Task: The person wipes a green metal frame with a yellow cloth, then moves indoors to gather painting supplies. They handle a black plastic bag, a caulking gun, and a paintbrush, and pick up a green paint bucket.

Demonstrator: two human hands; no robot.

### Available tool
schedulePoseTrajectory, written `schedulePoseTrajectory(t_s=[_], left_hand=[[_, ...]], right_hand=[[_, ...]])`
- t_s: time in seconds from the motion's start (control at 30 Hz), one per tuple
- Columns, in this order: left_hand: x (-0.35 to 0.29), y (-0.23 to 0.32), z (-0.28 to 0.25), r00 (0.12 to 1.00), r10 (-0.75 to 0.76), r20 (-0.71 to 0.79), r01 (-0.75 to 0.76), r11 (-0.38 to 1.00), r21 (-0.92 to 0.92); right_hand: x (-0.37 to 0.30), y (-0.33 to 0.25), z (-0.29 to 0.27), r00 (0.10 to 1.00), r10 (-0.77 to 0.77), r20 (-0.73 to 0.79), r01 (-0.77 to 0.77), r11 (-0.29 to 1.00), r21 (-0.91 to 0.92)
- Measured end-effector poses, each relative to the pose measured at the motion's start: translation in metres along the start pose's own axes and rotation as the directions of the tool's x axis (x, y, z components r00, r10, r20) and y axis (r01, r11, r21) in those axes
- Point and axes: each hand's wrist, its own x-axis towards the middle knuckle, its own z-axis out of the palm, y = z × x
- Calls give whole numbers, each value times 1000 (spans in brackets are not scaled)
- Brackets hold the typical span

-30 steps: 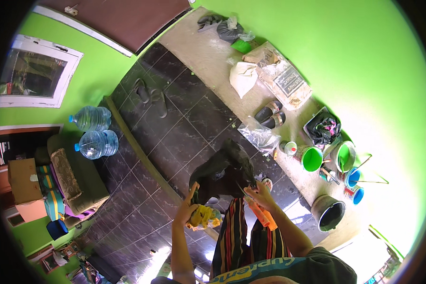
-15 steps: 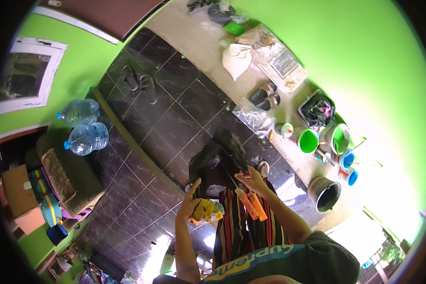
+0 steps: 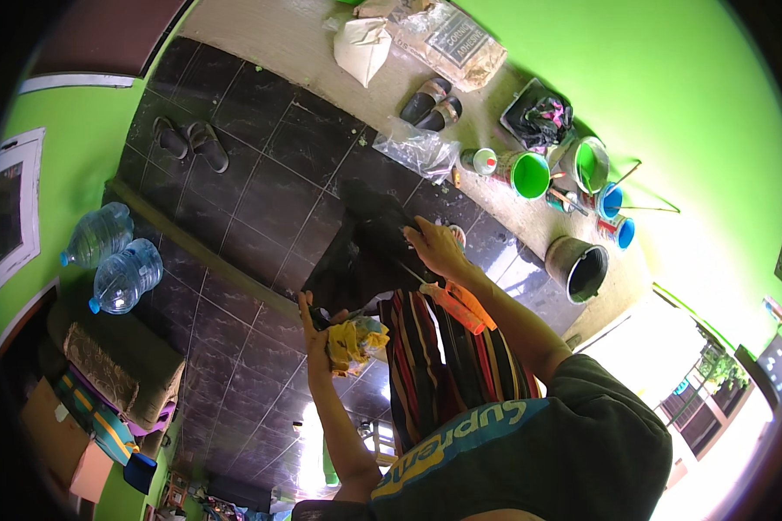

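A black plastic bag (image 3: 365,239) is stretched between my hands above the dark tiled floor. My right hand (image 3: 440,247) has its fingers closed on the bag's upper right side. At the bag's lower left edge is my left hand (image 3: 315,334), its fingers partly extended. A crumpled yellow plastic bundle (image 3: 356,346) sits against that palm, gripped by the hand. Below my right hand, over the striped trousers, are two tools with orange handles (image 3: 460,311); one has a thin metal shaft. Whether they rest on my lap or hang from the hand I cannot tell.
Paint buckets (image 3: 530,175) stand along the right wall, with a dark bucket (image 3: 576,269) nearer. Clear plastic sheeting (image 3: 417,149), black slides (image 3: 432,104) and a white sack (image 3: 362,50) lie farther off. Large water bottles (image 3: 128,275) and a sofa (image 3: 117,352) are at left.
My right hand has moved away from my body and apart from the left, spreading the black bag wider. The yellow bundle stays with my left hand. The view has turned.
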Motion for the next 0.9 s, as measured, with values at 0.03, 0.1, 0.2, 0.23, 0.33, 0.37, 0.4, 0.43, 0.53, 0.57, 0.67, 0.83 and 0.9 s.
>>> schedulePoseTrajectory(t_s=[0.03,0.1,0.2,0.23,0.33,0.37,0.4,0.43,0.53,0.57,0.67,0.83,0.9], left_hand=[[0,3,-1,1000,21,-11,-21,1000,-12],[-1,11,-4,1000,-14,-8,15,998,59],[8,2,-27,978,167,122,-206,784,585],[9,6,-21,977,169,126,-211,761,613],[10,43,6,983,145,111,-182,735,653],[13,54,14,988,123,93,-154,765,625],[15,62,19,992,100,78,-127,792,597],[17,68,22,989,110,94,-145,789,598],[25,80,28,978,149,145,-208,752,626],[28,82,31,972,168,162,-233,723,651],[33,77,26,967,197,162,-255,711,656],[32,66,29,987,40,158,-124,816,565],[28,62,38,977,-96,190,36,954,296]], right_hand=[[1,-9,-4,1000,14,22,-15,1000,24],[1,-7,-3,1000,18,-10,-18,1000,10],[9,-7,-9,991,32,-127,-33,999,-7],[11,-3,-12,985,46,-168,-48,999,-10],[25,3,-26,975,72,-210,-75,997,-5],[31,7,-31,973,78,-217,-78,997,7],[35,9,-34,971,84,-224,-81,996,21],[39,7,-38,974,111,-200,-99,993,65],[49,9,-48,973,167,-159,-140,976,167],[52,15,-46,971,172,-168,-141,973,181],[50,-20,-43,953,292,-77,-253,910,328],[40,-54,8,996,75,-43,-64,971,229],[35,-62,18,998,27,-63,-12,974,227]])
